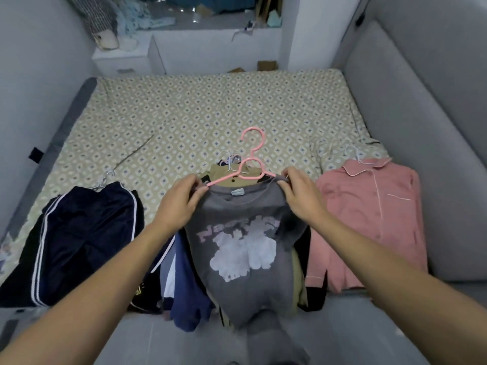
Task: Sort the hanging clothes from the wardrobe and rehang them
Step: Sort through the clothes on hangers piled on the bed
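Left grip (181,200): we pinch the grey printed T-shirt (245,248) at its shoulder, over the pink hanger (245,169) arm.
Right grip (295,192): fingers curled on the opposite shoulder seam.
Shirt's place: hangs between both grips, above the middle clothes pile (184,285) on the bed (184,114).
Risk: we judge the neckline could slide off the hanger arm beside the left grip if either pinch loosens.
Second risk: the hem may drag the pile below askew.
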{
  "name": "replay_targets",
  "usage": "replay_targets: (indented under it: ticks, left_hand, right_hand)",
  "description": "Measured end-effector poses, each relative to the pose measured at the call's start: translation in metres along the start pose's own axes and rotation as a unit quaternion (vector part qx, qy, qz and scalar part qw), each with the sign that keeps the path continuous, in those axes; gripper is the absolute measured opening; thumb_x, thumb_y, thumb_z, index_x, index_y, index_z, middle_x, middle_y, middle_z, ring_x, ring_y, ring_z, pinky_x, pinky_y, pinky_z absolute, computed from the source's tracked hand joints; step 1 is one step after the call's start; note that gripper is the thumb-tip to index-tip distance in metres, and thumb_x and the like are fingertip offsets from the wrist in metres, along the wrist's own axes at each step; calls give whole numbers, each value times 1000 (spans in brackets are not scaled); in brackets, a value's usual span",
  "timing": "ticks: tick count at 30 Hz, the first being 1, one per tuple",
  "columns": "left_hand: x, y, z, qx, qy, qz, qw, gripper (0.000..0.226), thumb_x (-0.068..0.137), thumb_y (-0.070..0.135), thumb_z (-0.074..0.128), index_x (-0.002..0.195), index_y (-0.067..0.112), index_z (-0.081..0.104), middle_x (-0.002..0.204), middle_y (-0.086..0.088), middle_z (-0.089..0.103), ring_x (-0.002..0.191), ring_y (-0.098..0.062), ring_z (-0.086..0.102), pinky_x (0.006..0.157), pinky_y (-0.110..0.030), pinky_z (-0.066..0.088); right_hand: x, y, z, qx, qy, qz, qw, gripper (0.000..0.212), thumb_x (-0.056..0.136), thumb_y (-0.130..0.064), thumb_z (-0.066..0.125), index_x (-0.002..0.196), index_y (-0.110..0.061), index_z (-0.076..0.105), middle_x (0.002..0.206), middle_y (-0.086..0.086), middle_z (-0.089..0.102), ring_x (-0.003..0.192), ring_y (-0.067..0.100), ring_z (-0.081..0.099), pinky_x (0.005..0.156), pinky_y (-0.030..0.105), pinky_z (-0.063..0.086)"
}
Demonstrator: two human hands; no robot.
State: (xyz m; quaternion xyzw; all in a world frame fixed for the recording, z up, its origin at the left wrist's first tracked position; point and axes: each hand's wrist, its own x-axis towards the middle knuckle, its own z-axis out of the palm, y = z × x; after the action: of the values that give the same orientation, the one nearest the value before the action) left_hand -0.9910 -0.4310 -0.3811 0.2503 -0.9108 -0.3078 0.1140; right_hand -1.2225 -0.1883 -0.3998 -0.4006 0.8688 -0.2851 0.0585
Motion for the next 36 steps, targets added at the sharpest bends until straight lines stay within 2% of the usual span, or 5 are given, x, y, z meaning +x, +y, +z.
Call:
replay_targets:
  ticks: [14, 18, 26, 32, 36]
  left_hand:
    - [-116, 163, 7, 64, -19, 212, 975, 33, 104, 60, 41, 89, 34, 54, 84, 10, 48, 80, -10, 51, 64, -40, 47]
    - [-116, 216, 48, 45, -39, 247, 967, 29, 105, 52, 48, 89, 28, 48, 86, 10, 47, 80, -11, 48, 63, -37, 38]
    - [-93, 306, 162, 19, -171, 211, 962, 32, 105, 53, 49, 88, 28, 39, 78, 7, 54, 72, -12, 53, 63, -41, 42]
    - [-56, 355, 224, -53, -192, 184, 963, 30, 97, 8, 66, 103, 35, 55, 91, 18, 60, 89, 1, 59, 77, -24, 44]
    - [-19, 355, 255, -23, -168, 147, 974, 14, 97, 12, 65, 94, 24, 59, 90, 11, 59, 86, -14, 58, 82, -44, 51]
  right_hand:
    - [-211, 8, -156, -52, 160, 8, 986, 24, 104, -34, 53, 89, -35, 36, 90, -11, 45, 88, 21, 49, 73, 41, 43]
    - [-251, 51, -203, -87, 181, 39, 979, 18, 104, -31, 58, 90, -22, 52, 90, -4, 55, 89, 23, 52, 76, 45, 46]
    - [-289, 170, -272, -145, 169, 81, 972, 18, 102, -26, 62, 89, -16, 56, 90, 2, 57, 89, 29, 54, 75, 46, 45]
    - [-270, 252, -314, -126, 161, 94, 974, 32, 100, -24, 65, 84, -31, 39, 85, -1, 53, 85, 29, 53, 69, 38, 35]
    - [-235, 290, -320, -124, 136, 93, 979, 27, 100, -24, 65, 82, -25, 45, 86, 1, 55, 85, 29, 54, 69, 35, 31]
